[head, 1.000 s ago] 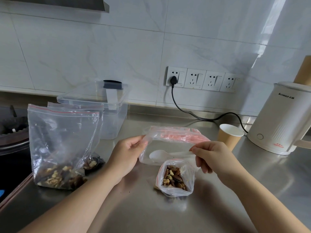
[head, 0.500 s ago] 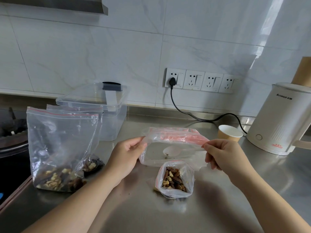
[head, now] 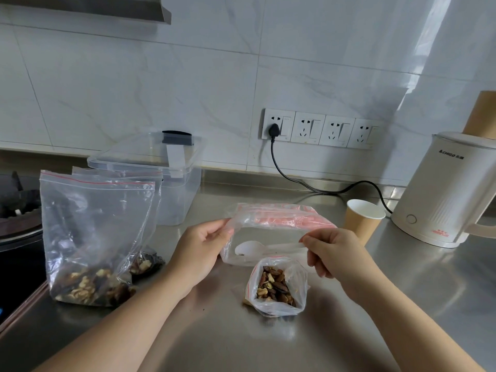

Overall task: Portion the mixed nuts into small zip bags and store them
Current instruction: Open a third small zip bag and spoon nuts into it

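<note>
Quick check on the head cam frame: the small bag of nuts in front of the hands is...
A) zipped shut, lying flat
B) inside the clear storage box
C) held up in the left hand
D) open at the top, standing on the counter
D: the small zip bag stands on the steel counter with its mouth gaping and the nuts visible inside, while the left hand and the right hand pinch the pack of empty bags behind it.

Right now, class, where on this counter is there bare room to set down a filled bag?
Bare steel counter lies between the forearms, and right of the small nut bag below the kettle. Crowded: left side, around the big nut bag and clear box.
</note>
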